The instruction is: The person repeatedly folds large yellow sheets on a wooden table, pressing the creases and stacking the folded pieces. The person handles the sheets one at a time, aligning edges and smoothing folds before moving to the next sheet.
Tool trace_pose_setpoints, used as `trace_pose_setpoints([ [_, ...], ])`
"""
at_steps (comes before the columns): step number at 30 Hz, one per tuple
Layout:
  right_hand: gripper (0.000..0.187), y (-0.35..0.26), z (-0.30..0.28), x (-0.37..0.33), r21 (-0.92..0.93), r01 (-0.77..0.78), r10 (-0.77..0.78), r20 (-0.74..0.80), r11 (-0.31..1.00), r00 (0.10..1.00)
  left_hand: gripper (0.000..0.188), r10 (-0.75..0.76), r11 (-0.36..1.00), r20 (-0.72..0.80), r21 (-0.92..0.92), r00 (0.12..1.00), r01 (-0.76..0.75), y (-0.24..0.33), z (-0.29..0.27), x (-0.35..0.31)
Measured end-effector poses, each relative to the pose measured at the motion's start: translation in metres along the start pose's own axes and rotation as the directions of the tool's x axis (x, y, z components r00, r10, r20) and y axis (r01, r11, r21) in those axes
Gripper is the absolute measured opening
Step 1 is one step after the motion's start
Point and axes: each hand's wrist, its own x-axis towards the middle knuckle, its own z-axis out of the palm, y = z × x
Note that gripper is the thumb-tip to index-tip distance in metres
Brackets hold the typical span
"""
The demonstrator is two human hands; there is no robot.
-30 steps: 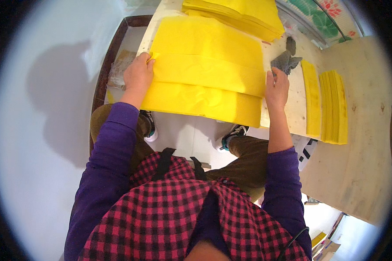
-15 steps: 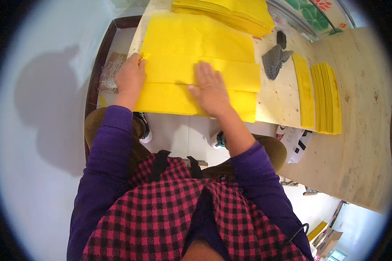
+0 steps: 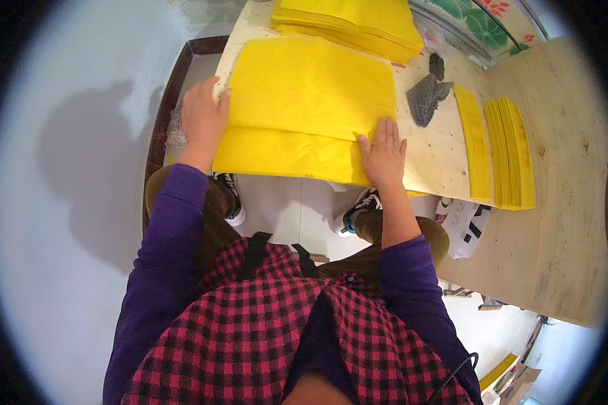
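Observation:
A wide yellow felt-like sheet (image 3: 311,74) lies on the wooden table, with a crosswise fold or edge running near its front. My right hand (image 3: 386,152) rests flat on its front right part, fingers stretched toward the far side. At the left edge is my left hand (image 3: 204,125), its thumb apart from its fingers and close to the sheet's border. Nothing shows in its grasp, though the fingertips are partly turned away. The layers under the sheet are mostly hidden.
Behind lies a thick stack of yellow sheets (image 3: 348,23). Dark grey gloves (image 3: 425,98) lie right of the sheet. Farther right are a narrow yellow strip (image 3: 474,145) and a pile of folded yellow pieces (image 3: 511,152), beside a wooden panel (image 3: 561,182).
My right hand has slid from the sheet's middle to its right edge. My left hand has loosened from the left edge. The raised folded flap now lies flatter.

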Motion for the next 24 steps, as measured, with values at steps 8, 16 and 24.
trace_pose_setpoints([
  [8,0.071,0.002,-0.001,-0.002,0.018,0.018,-0.018,-0.020,1.000,1.000,0.050,0.567,0.820,0.315,-0.310,0.762,-0.482,0.141,0.045,-0.058],
  [16,0.070,0.006,0.007,-0.001,-0.033,0.052,-0.054,-0.079,0.998,0.995,0.059,0.263,0.951,0.493,0.012,0.829,-0.309,0.067,0.047,-0.031],
  [24,0.073,-0.020,-0.022,0.011,-0.078,0.081,-0.081,0.007,0.994,0.997,0.060,0.149,0.974,0.428,0.093,0.891,-0.207,0.031,0.044,-0.025],
])
